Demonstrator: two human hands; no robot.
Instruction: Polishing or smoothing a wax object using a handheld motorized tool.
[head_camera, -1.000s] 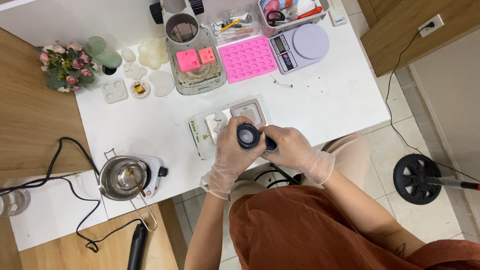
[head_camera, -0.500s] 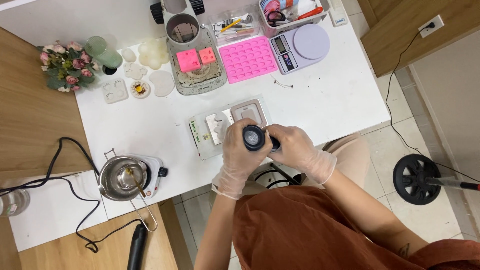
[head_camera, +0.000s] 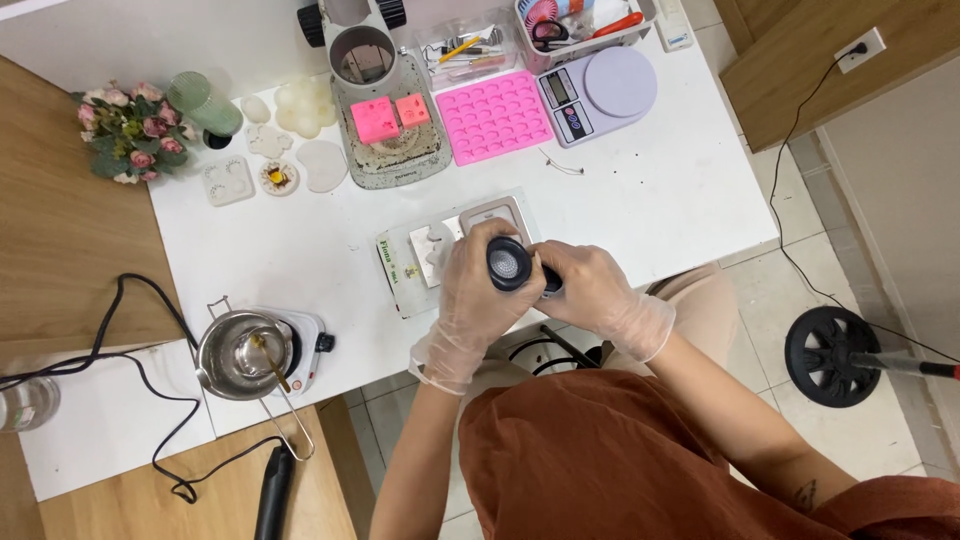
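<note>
At the centre of the frame, both gloved hands close around a black cylindrical tool (head_camera: 510, 265) above the white surface (head_camera: 300, 260): left hand (head_camera: 480, 290) wraps its round head, right hand (head_camera: 585, 285) grips the body. It looks rigid and light, though gloves may slip; the barrel is the sounder hold.

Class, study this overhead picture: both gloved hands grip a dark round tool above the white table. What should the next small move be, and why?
Probably tilt the dark round tool down toward the white moulds just under it. The left hand wraps its round end, the right hand grips its other end, and it sits level above the white table, not yet aimed at anything.
</note>
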